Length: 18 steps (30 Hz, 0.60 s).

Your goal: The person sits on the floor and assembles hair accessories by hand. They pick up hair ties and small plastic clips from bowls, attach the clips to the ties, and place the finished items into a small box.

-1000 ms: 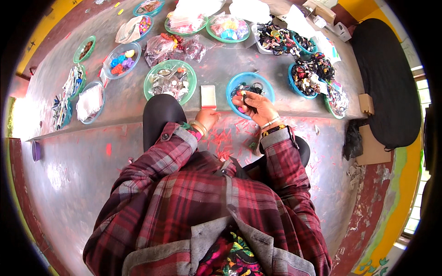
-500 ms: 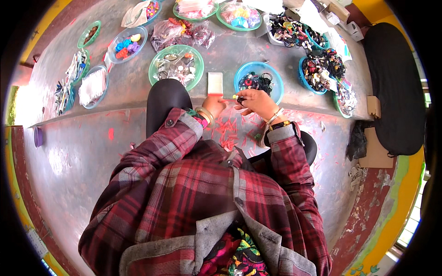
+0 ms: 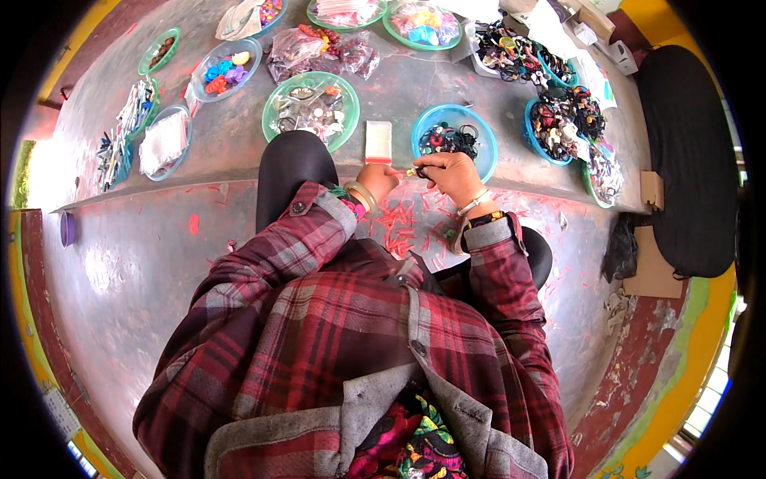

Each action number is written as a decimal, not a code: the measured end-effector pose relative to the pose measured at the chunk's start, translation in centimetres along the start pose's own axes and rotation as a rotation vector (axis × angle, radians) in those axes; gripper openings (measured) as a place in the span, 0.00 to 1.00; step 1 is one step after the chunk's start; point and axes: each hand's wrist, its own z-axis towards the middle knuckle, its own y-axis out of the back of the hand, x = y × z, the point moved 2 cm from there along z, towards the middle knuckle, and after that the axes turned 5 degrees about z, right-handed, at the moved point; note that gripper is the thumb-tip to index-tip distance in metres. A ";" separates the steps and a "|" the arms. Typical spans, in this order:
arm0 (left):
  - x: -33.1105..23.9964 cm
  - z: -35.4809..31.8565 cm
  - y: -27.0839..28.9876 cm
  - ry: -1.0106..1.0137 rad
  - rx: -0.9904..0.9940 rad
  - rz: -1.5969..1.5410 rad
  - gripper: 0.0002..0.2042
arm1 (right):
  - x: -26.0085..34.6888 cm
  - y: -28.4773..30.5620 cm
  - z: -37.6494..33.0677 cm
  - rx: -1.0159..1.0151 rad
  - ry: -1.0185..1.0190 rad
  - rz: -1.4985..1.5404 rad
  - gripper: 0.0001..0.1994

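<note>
My right hand [image 3: 451,177] pinches a small black hair tie [image 3: 421,171] with a yellow bit on it, just in front of a blue basket [image 3: 490,152]. My left hand [image 3: 377,182] is closed, and a thin red strip [image 3: 399,173] shows at its fingertips, pointing at the yellow bit. Whether strip and hair tie touch is too small to tell. Beyond my left hand lies a small white tray [image 3: 379,142] with a red near edge. In the blue basket are dark hair ties [image 3: 456,144] with colored bits.
Red strips [image 3: 399,227] litter the floor between my knees. A green basket [image 3: 351,120] with small packets stands beyond my left knee. At right, another blue basket [image 3: 529,132] is heaped with hair ties. Plastic bags [image 3: 307,56] and several baskets line the far side of the ledge.
My hands have come closer together, the right one turning so the yellow bit faces my left fingers. The red strip now shows between them. The view has shifted slightly.
</note>
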 end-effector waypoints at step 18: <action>0.0 0.1 -0.2 -0.067 0.024 0.081 0.13 | -1.8 -1.6 0.7 -0.029 0.608 -0.469 0.08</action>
